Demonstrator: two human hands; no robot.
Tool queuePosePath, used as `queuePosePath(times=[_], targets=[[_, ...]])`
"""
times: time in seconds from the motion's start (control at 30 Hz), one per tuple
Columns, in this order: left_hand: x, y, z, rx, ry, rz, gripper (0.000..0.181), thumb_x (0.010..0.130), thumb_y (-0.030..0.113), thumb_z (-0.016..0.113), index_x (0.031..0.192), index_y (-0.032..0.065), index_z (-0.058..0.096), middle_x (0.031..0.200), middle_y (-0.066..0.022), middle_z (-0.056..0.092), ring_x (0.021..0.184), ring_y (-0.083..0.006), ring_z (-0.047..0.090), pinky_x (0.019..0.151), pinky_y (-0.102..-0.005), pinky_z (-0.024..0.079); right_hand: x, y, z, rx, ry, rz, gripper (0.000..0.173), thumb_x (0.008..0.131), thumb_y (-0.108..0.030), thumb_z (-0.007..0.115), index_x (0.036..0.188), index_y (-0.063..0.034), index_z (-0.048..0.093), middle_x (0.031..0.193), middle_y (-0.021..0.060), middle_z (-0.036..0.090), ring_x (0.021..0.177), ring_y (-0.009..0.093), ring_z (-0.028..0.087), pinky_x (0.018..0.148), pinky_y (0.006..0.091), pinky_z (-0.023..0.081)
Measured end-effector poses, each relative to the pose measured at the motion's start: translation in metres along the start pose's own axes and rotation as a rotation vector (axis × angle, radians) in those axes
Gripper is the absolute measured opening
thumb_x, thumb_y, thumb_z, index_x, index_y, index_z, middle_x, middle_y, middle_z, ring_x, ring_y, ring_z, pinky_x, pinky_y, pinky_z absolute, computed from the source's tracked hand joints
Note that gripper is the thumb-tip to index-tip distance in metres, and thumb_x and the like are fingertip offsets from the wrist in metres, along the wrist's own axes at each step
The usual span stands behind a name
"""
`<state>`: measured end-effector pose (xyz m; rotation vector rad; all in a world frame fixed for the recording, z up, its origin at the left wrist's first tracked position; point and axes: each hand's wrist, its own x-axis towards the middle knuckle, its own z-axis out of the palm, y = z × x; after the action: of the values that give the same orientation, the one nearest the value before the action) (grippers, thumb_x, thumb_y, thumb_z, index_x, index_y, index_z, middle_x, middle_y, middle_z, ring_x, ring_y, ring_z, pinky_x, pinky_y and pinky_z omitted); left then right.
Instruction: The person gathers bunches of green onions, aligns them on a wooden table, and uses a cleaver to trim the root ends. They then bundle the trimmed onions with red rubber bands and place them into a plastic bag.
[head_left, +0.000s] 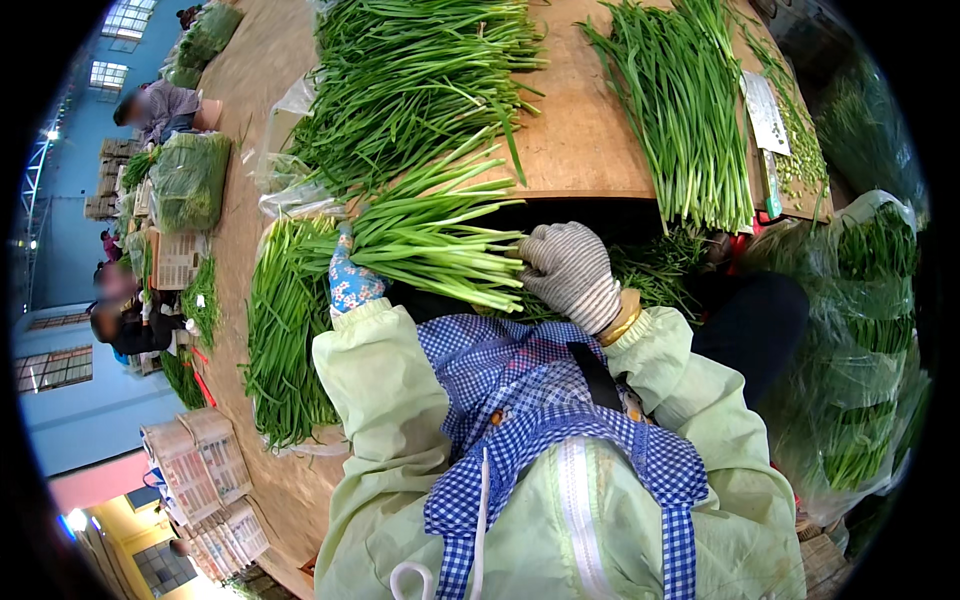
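My left hand (356, 274), in a blue floral glove, grips a loose bunch of garlic chives (435, 232) whose pale stem ends fan out to the right. At those ends is my right hand (566, 270), in a grey striped glove with its fingers curled. Whether it pinches a stem is hidden. Beside my left hand lies a stack of chives (289, 352) on plastic. A large heap of chives (412, 82) covers the wooden board (592, 142) ahead, and another pile (679, 112) lies to its right.
A cleaver (765, 116) with a green-ended handle lies by chopped stem bits (802, 150) at the board's right edge. Bagged chives (862, 337) stand on the right. Loose greens (652, 270) lie below the board. People (161, 112), wrapped bundles (187, 184) and plastic crates (199, 465) are at left.
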<state>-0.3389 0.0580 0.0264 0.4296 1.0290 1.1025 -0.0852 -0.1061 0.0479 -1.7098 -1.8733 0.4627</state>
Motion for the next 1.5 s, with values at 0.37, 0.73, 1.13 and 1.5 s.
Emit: queuePosePath(times=[0.37,0.73,1.13,1.5], targets=[[-0.01,-0.009,0.021,-0.117,0.261,-0.158,0.034,0.088,0.032,0.046,0.113,0.0108,0.055,0.119,-0.0109,0.054,0.108,-0.0339,0.049,0.089,-0.0588,0.035,-0.026,0.042,0.032,0.23,0.052,0.292,0.032,0.072,-0.031,0.063,0.093,-0.0063,0.062,0.086,0.0166,0.063,0.076,0.03,0.062,0.073,0.037,0.05],[-0.022,0.002,0.023,-0.162,-0.072,-0.014,0.04,0.09,0.03,0.043,0.121,0.0058,0.049,0.124,-0.0158,0.048,0.112,-0.0347,0.047,0.092,-0.0561,0.038,-0.052,0.057,0.058,-0.106,-0.308,0.39,0.018,0.079,-0.023,0.055,0.09,-0.0109,0.063,0.076,0.0147,0.063,0.071,0.034,0.061,0.064,0.043,0.049],[-0.028,-0.002,0.047,-0.162,0.016,0.066,0.04,0.091,0.024,0.043,0.121,-0.0009,0.047,0.121,-0.0187,0.05,0.11,-0.0339,0.049,0.094,-0.0496,0.04,0.004,-0.009,-0.016,1.062,-0.014,0.382,0.041,0.077,-0.011,0.064,0.115,-0.0008,0.053,0.104,0.0099,0.062,0.091,0.014,0.059,0.082,0.025,0.046],[-0.019,0.003,0.032,-0.247,0.164,-0.025,0.036,0.09,0.025,0.043,0.118,0.0031,0.05,0.12,-0.0158,0.052,0.11,-0.0332,0.05,0.093,-0.0518,0.04,-0.073,0.062,-0.005,0.097,-0.016,0.476,0.021,0.073,-0.009,0.062,0.093,-0.0048,0.064,0.087,0.0094,0.064,0.078,0.025,0.061,0.074,0.0348,0.048]])
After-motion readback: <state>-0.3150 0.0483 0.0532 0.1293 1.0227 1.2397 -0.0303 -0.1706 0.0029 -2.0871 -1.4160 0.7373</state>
